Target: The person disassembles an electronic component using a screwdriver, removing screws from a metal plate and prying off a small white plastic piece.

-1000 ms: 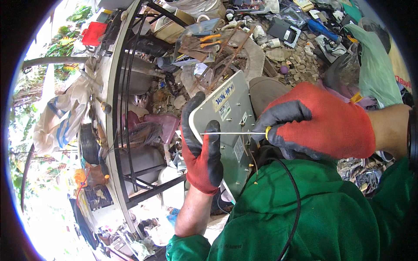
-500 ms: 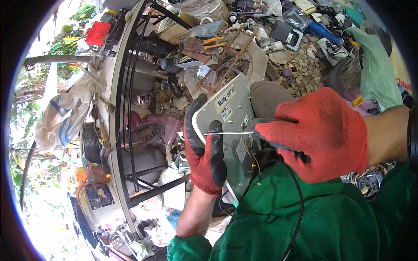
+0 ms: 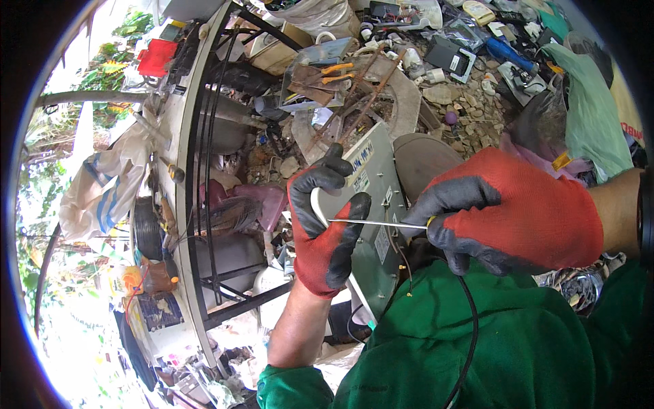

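Note:
A flat grey panel (image 3: pixel 390 183) with a pale rim, stickers and several small metal fittings stands tilted before me. My left hand (image 3: pixel 325 228), in a red glove with black fingers, grips the panel's left edge. A screwdriver (image 3: pixel 378 223) is held in my right hand (image 3: pixel 511 211), which wears the same kind of glove. Its thin shaft runs leftward across the panel, with the tip at the rim beside my left thumb. Most of the handle is hidden in my fist; a bit of yellow shows. Short thin cables (image 3: pixel 402 262) hang from the panel.
A metal-framed table (image 3: pixel 178 204) stands at the left. Orange-handled pliers (image 3: pixel 336 69) lie in a box of tools beyond the panel. A round grey-brown seat (image 3: pixel 426 163) is behind it. Rubble, scrap electronics and a green plastic bag (image 3: pixel 586 102) lie at the far right.
My right hand has turned and shifted a little right, so its curled fingers now show. My left fingers have bent more over the panel's edge. The screwdriver's tip stays near the rim.

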Tool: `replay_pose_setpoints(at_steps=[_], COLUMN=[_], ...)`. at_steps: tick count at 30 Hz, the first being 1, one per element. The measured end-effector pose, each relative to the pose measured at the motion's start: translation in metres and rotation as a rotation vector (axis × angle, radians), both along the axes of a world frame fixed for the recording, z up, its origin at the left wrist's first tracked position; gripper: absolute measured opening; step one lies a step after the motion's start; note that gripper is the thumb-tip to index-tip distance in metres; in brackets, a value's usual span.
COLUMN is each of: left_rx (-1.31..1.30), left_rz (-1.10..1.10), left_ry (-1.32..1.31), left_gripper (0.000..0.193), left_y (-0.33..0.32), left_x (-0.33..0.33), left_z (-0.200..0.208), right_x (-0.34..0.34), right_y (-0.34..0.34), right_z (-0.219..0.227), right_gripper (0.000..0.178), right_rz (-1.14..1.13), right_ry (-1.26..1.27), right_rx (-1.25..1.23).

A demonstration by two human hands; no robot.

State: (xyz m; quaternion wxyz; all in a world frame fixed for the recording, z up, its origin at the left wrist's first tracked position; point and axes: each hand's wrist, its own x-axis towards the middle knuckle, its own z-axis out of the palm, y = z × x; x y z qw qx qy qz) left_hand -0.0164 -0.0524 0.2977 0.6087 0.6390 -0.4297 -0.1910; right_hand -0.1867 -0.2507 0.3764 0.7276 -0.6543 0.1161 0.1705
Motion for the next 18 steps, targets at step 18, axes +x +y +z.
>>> replay_pose_setpoints(at_steps=[18], left_rx=[-0.028], left_rz=[0.046], left_ry=[0.057], left_gripper=[0.034], left_y=[0.003], left_x=[0.004], left_z=[-0.001], right_x=[0.016], right_y=[-0.002], right_z=[-0.007], right_gripper=[0.023], right_rz=[0.065], right_ry=[-0.375], right_rx=[-0.425])
